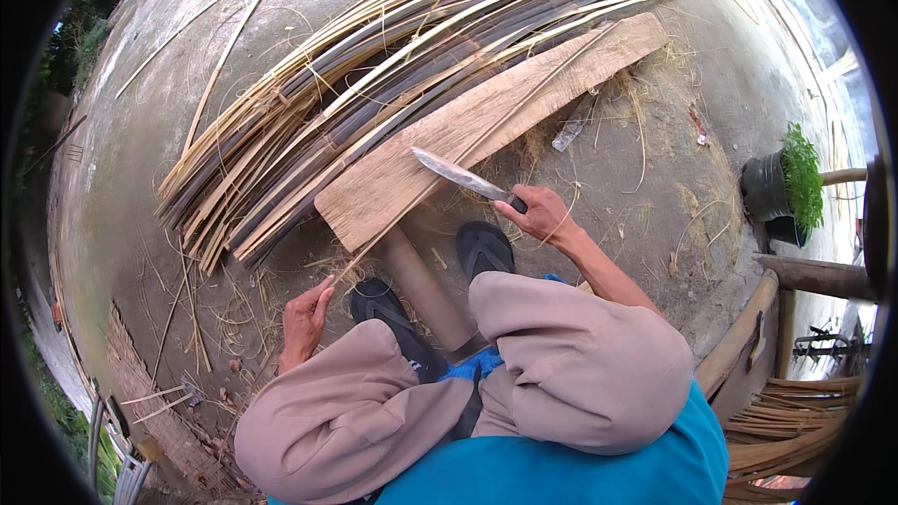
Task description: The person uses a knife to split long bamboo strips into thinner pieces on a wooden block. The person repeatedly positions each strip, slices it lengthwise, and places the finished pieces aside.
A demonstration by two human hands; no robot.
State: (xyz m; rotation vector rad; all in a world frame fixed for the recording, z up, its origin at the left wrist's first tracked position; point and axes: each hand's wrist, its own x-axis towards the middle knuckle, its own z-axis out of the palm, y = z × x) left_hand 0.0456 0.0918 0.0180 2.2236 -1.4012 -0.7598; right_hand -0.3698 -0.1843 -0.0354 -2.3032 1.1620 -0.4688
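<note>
My right hand (543, 213) is closed around the dark handle of a knife (458, 175), its long blade pointing up and left over a wooden board (393, 185). Between the fingers of my left hand (305, 320) is the near end of a thin split strip (412, 204), perhaps bamboo. That strip runs away from me across the board toward its far right end. Below the board, a thick wooden post (419, 281) reaches back between my feet.
Beyond the board lies a large bundle of long split strips (374, 75), pale and dark. Thin shavings litter the concrete ground (599, 215). At the right stand a potted green plant (803, 178) and a wooden frame (748, 332), with more strips (795, 425) below. My sandals (484, 248) flank the post.
</note>
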